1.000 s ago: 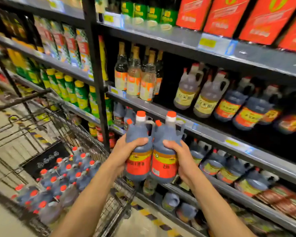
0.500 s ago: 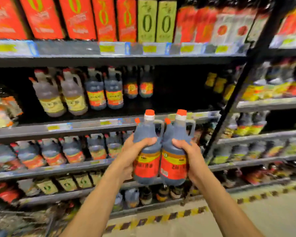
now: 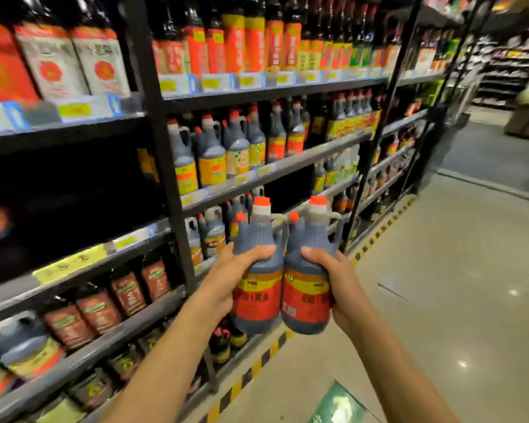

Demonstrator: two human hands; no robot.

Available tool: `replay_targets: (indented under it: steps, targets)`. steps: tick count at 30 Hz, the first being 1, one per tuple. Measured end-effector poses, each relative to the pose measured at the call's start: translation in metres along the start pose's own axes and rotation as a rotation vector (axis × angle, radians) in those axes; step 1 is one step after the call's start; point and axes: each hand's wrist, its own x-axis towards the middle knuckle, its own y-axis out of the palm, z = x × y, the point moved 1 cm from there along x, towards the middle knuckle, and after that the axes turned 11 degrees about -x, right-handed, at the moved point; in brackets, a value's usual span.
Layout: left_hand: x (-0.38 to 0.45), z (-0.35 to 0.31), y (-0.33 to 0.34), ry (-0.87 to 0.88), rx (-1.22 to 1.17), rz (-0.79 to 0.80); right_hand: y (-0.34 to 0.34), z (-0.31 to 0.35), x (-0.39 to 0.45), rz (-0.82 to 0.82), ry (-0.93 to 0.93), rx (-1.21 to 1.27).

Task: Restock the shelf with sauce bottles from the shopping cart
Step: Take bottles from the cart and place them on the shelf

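Head view: two hands (image 3: pixel 223 279) (image 3: pixel 339 279), two sauce bottles (image 3: pixel 258 288) (image 3: pixel 310 288).

Two bottles (image 3: pixel 283 270) side by side (touching), shelves (image 3: pixel 257 175) left behind

Showed two bare forearms, sleeveless to the lower frame edge; left hand (image 3: pixel 226 280) and right hand (image 3: pixel 341 283) ungloved, without rings.

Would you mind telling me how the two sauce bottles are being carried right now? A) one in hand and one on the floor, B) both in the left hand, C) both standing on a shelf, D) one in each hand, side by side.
D: the left hand grips the left bottle and the right hand grips the right bottle, side by side in front of the shelves.
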Motion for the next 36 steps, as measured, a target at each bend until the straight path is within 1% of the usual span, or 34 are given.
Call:
replay_targets:
  steps: [5, 9, 11, 15, 24, 28, 32, 36]
  targets:
    - [0.069, 0.019, 0.082, -0.062, -0.008, 0.129, -0.078, 0.006, 0.034, -0.19, -0.007, 0.008]
    - [0.134, 0.038, 0.141, -0.089, -0.005, 0.174, -0.135, 0.008, 0.081, -0.319, 0.005, -0.006]
    - [0.166, 0.043, 0.166, -0.106, -0.019, 0.203, -0.16, 0.01, 0.106, -0.353, 0.009, -0.02]
    - [0.228, 0.045, 0.212, -0.132, -0.028, 0.243, -0.203, 0.022, 0.162, -0.36, 0.012, -0.055]
    - [0.341, 0.039, 0.284, -0.06, 0.001, 0.204, -0.275, 0.038, 0.288, -0.31, 0.011, -0.073]
    - [0.386, 0.043, 0.308, -0.043, -0.01, 0.128, -0.306, 0.039, 0.345, -0.247, 0.029, -0.076]
    - [0.431, 0.046, 0.327, -0.007, -0.029, 0.01, -0.334, 0.041, 0.412, -0.104, 0.038, -0.117]
    - [0.47, 0.04, 0.344, 0.048, -0.076, -0.149, -0.352, 0.051, 0.488, 0.091, 0.044, -0.158]
